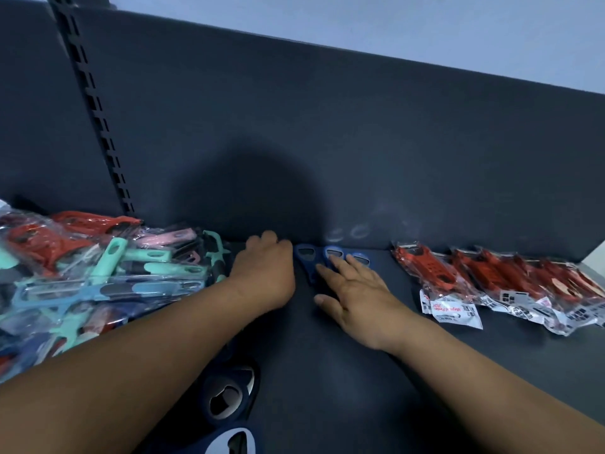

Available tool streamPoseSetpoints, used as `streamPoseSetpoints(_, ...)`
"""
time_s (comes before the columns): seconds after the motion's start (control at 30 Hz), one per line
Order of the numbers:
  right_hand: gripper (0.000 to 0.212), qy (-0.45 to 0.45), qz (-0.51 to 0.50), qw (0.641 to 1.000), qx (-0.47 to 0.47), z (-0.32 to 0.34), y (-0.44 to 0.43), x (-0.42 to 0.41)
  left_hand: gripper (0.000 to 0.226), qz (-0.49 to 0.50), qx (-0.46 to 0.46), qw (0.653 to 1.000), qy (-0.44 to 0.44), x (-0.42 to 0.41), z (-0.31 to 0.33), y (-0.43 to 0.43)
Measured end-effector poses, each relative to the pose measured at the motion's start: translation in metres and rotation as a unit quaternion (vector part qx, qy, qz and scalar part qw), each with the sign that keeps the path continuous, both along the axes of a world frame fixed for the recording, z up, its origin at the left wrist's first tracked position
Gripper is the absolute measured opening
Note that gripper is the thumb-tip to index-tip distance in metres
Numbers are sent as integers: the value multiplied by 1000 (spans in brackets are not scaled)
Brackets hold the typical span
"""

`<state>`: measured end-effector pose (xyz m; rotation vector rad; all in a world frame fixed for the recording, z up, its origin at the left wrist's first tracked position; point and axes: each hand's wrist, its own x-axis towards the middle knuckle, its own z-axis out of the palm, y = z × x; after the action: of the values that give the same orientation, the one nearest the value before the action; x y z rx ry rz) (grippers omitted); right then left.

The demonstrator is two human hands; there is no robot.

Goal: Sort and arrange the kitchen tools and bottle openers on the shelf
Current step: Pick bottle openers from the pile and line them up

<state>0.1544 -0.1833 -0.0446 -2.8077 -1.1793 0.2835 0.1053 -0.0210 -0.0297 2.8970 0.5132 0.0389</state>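
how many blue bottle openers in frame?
5. Three in a row at the back: left opener, middle opener, right opener. Two at the front: upper opener, lower opener. More may be hidden.

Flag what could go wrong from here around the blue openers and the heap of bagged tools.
The left forearm runs beside the heap of bagged red, teal and pink plastic tools; a sideways move could spill it into the row of three blue plastic bottle openers partly under the flat right hand. The dark blue openers near the front sit beneath that forearm and could be swept forward as it draws back.
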Motion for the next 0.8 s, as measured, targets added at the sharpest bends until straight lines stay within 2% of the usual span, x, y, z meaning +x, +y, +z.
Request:
streamPoseSetpoints(0.1,61,17,15,1000,-7,2,0,3,50,-59,31,996,59,-2,-9,2)
streamPoseSetpoints(0.33,63,18,38,999,-21,0,-11,6,51,-87,11,995,53,-2,-11,7)
streamPoseSetpoints(0.57,56,-10,66,992,103,14,7,-14,58,-80,6,997,-20,-31,13,37)
streamPoseSetpoints(0.7,50,29,113,980,160,22,37,-52,52,-87,-13,996,-18,-73,31,68)
streamPoseSetpoints(0.8,41,69,126,978,152,28,56,-82,33,-127,-62,989,39,-109,41,78)
